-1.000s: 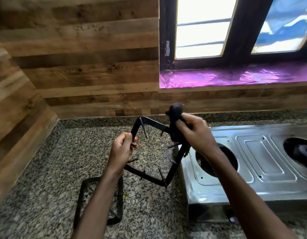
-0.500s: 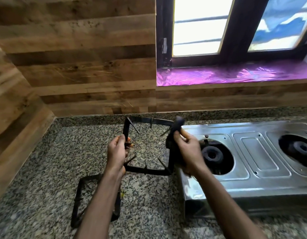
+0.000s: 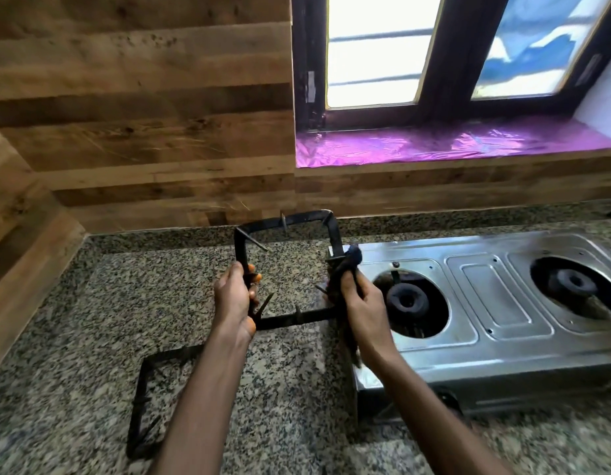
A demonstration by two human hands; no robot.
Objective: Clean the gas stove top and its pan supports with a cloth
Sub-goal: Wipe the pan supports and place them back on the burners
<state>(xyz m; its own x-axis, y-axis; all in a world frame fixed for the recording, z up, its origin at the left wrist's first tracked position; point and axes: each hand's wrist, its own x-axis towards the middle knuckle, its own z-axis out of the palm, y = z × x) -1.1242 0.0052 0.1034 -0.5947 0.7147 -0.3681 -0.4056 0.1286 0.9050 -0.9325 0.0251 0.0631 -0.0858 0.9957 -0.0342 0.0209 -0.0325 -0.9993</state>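
The left hand [image 3: 234, 299] grips the left bar of a black pan support [image 3: 290, 221] held above the granite counter [image 3: 91, 320]. The right hand [image 3: 360, 303] clamps a dark cloth [image 3: 352, 257] around its right bar, beside the steel stove [image 3: 503, 303].

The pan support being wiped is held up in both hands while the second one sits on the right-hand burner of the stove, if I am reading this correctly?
Not quite. The head view shows the second pan support lying on the granite counter, left of the stove. The pan support being wiped is indeed held by the left hand and right hand.
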